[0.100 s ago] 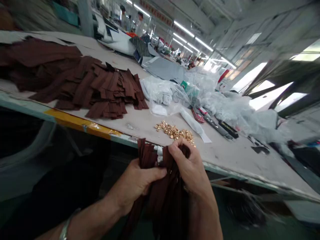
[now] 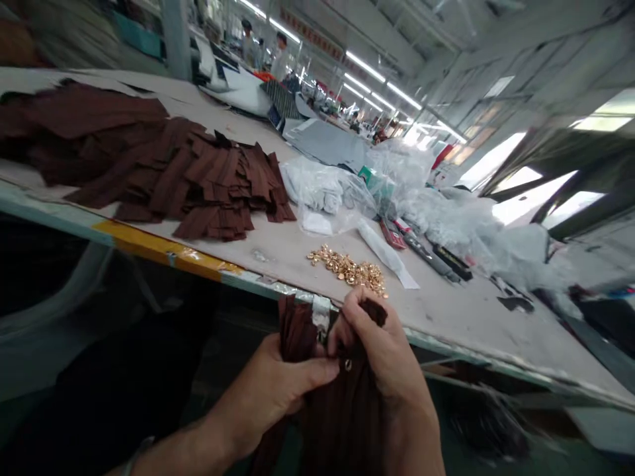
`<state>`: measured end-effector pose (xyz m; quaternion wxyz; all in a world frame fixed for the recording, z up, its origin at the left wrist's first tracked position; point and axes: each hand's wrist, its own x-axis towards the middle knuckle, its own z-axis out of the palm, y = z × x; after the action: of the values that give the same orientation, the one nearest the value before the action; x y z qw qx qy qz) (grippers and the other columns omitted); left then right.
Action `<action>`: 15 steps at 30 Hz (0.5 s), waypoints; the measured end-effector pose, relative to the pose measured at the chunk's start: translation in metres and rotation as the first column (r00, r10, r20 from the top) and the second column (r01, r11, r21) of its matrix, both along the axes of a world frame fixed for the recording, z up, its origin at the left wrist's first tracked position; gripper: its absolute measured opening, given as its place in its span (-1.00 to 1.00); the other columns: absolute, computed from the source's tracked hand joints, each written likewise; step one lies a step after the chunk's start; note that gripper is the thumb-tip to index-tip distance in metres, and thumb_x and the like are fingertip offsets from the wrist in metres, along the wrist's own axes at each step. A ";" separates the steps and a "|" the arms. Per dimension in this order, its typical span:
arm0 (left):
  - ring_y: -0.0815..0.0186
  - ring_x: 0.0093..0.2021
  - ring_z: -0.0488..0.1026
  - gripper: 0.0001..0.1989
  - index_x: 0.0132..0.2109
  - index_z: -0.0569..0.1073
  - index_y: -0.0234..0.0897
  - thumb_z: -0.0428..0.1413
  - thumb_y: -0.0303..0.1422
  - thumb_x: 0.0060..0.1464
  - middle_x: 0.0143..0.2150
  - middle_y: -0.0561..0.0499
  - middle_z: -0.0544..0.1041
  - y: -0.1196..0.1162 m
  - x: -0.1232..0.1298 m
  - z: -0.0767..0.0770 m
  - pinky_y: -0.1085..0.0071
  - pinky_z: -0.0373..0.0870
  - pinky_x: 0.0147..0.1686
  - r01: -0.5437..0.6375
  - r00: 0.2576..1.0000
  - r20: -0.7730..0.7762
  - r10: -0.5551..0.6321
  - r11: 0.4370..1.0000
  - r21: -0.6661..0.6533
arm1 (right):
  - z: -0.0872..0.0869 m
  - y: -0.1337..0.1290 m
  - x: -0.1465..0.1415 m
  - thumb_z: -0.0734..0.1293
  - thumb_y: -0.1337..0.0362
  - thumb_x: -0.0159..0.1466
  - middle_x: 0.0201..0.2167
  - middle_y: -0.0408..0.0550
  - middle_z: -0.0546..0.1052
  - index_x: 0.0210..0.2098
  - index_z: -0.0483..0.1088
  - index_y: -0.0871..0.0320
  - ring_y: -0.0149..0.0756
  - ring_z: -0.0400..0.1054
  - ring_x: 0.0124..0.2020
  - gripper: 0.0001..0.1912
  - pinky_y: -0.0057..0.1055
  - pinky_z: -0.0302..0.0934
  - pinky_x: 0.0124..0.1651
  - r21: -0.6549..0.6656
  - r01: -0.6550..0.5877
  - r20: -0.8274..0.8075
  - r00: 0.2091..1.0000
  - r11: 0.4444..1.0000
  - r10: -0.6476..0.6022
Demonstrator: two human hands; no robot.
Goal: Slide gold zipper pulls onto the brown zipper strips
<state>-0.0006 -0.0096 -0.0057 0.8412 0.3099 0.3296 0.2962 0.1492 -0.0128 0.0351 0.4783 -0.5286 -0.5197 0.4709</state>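
At the table's front edge, my left hand (image 2: 282,377) is closed around a bundle of brown zipper strips (image 2: 296,327), its thumb lying across them. My right hand (image 2: 381,347) pinches more brown zipper tape (image 2: 373,311) just to the right, fingers curled. The long ends of the strips hang below both hands into shadow. A tiny gold zipper slider (image 2: 348,364) shows on the tape between the hands. Behind the fingers, a silvery wrapped fitting (image 2: 321,311) sits at the edge, partly covered. Beyond it lies a heap of gold zipper sliders (image 2: 353,268).
A large pile of brown zipper strips (image 2: 163,165) spreads over the table's left side. Plastic bags (image 2: 327,188), a white strip (image 2: 387,254), a red packet (image 2: 391,233) and a black-and-grey tool (image 2: 444,261) lie farther right. People stand in the background.
My right hand has curled its fingers inward and drawn its tape apart from the left bundle, so a gap and the small gold slider now show. The view has shifted slightly.
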 end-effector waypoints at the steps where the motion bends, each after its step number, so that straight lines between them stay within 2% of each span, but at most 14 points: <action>1: 0.50 -0.58 0.20 -0.80 -0.40 0.44 -0.30 0.30 -0.33 -0.14 -0.56 0.17 0.36 -0.002 -0.001 -0.002 0.55 0.04 -0.60 0.017 1.000 -0.020 -0.017 1.000 0.011 | -0.001 -0.001 0.002 0.29 0.06 0.32 -0.67 -0.32 0.23 -0.48 0.19 0.11 -0.49 0.17 -0.67 -0.66 -0.54 0.02 -0.59 -0.030 -0.007 -0.033 0.999 1.000 0.006; 5: 0.52 -0.65 -0.03 -0.74 -0.46 0.35 -0.26 0.27 -0.24 -0.11 -0.64 0.26 0.14 0.000 -0.008 -0.009 0.50 -0.13 -0.64 0.031 0.994 -0.103 -0.024 0.997 0.064 | -0.003 -0.006 0.014 0.41 0.04 0.20 -0.74 -0.37 0.20 -0.38 0.32 0.15 -0.57 0.01 -0.74 -0.68 -0.59 -0.10 -0.66 -0.051 0.098 0.020 0.995 0.994 -0.097; 8: 0.52 -0.65 -0.01 -0.73 -0.42 0.36 -0.26 0.24 -0.19 -0.08 -0.62 0.24 0.21 0.004 -0.013 -0.014 0.50 -0.12 -0.64 -0.015 0.988 -0.151 0.029 0.995 0.096 | 0.001 -0.017 0.023 0.43 0.08 0.19 -0.77 -0.35 0.23 -0.37 0.38 0.18 -0.58 -0.01 -0.74 -0.71 -0.59 -0.09 -0.65 0.008 0.197 0.052 0.979 0.980 -0.197; 10: 0.53 -0.66 0.01 -0.72 -0.42 0.38 -0.28 0.24 -0.17 -0.06 -0.62 0.22 0.25 0.005 -0.015 -0.016 0.52 -0.09 -0.65 -0.027 0.976 -0.209 0.054 0.991 0.133 | 0.007 -0.031 0.031 0.39 0.11 0.24 -0.78 -0.33 0.24 -0.43 0.37 0.18 -0.56 0.03 -0.74 -0.73 -0.59 -0.06 -0.64 0.113 0.291 0.037 0.954 0.950 -0.297; 12: 0.53 -0.67 0.02 -0.68 -0.49 0.36 -0.29 0.23 -0.14 -0.05 -0.66 0.23 0.21 0.004 -0.016 -0.017 0.54 -0.07 -0.66 0.002 0.967 -0.250 0.047 0.981 0.192 | 0.014 -0.049 0.044 0.38 0.14 0.25 -0.77 -0.32 0.27 -0.46 0.37 0.17 -0.54 0.11 -0.73 -0.74 -0.57 0.03 -0.62 0.254 0.419 0.003 0.901 0.872 -0.434; 15: 0.53 -0.68 0.03 -0.68 -0.51 0.38 -0.30 0.27 -0.17 -0.09 -0.71 0.24 0.19 -0.002 -0.013 -0.022 0.57 -0.09 -0.66 0.094 0.934 -0.357 -0.006 0.969 0.229 | 0.022 -0.084 0.073 0.41 0.19 0.22 -0.74 -0.35 0.29 -0.44 0.38 0.14 -0.51 0.19 -0.71 -0.80 -0.49 0.26 -0.48 0.401 0.566 -0.038 0.796 0.720 -0.604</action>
<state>-0.0135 -0.0112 -0.0274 0.7313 0.4668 0.4286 0.2521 0.2223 -0.0970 0.0566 0.6726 -0.5805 -0.4317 0.1556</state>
